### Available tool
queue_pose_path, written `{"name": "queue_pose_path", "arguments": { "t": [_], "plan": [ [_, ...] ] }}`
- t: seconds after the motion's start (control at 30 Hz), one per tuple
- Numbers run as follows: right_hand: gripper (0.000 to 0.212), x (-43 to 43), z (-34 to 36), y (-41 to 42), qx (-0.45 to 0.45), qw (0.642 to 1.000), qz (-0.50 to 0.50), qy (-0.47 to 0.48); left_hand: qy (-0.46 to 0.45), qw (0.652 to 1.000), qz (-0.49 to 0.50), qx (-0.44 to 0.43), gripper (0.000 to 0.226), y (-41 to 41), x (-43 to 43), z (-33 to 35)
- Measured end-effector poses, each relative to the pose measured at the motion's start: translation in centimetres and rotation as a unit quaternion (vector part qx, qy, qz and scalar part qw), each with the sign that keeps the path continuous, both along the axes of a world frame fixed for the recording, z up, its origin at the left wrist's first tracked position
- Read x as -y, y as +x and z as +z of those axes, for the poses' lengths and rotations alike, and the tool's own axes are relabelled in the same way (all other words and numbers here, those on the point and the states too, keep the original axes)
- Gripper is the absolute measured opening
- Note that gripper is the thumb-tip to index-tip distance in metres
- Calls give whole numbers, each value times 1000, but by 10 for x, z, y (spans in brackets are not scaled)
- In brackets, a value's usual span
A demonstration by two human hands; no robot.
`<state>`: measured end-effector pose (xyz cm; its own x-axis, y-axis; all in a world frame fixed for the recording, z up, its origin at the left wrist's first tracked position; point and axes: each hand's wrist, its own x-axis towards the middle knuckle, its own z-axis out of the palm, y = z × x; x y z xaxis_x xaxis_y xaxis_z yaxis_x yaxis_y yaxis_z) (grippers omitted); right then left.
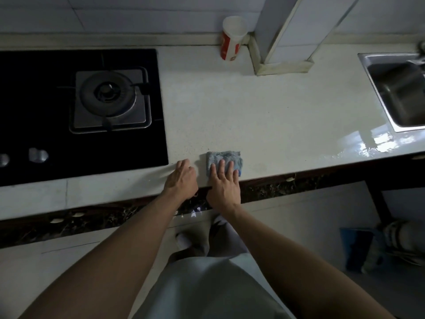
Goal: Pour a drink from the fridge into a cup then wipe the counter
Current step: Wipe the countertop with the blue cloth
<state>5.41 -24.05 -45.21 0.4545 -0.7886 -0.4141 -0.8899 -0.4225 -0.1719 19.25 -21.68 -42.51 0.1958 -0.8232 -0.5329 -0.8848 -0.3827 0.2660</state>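
Note:
A folded blue-grey cloth (222, 158) lies on the white counter (264, 116) near its front edge. My right hand (224, 183) presses flat on the cloth, fingers straight and spread. My left hand (181, 178) rests on the bare counter just left of the cloth, fingers extended and holding nothing. A red-and-white paper cup (231, 39) stands at the back of the counter against the wall; its contents cannot be seen.
A black gas hob (82, 107) with one burner and two knobs fills the left of the counter. A steel sink (400, 88) sits at the right, with a wet sheen on the counter before it. A tiled column (289, 35) stands beside the cup.

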Motion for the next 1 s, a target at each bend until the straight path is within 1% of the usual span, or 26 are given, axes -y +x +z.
{"name": "queue_pose_path", "arguments": {
  "t": [0.17,0.33,0.47,0.6,0.7,0.8,0.9,1.0],
  "plan": [
    [78,15,-2,12,-7,1000,31,-2,-8,1000,-8,-10,37,7,5,1],
    [78,57,1,25,-11,999,41,5,-20,1000,-12,-17,37,11,22,3],
    [79,105,0,33,-25,999,39,16,-25,999,-12,-22,37,16,49,2],
    [75,162,-2,43,-35,998,42,6,-42,999,-5,-23,38,19,83,0],
    [77,204,-2,49,-39,998,49,0,-61,998,-4,-9,42,20,111,-3],
    [80,246,-5,51,-42,997,58,-20,-77,997,-1,9,39,23,141,-7],
    [82,287,-6,58,-39,997,54,-29,-94,995,-5,26,49,29,163,-12],
    [75,323,-5,75,-30,998,43,-26,-89,996,7,30,58,32,174,-14]
  ]
}}
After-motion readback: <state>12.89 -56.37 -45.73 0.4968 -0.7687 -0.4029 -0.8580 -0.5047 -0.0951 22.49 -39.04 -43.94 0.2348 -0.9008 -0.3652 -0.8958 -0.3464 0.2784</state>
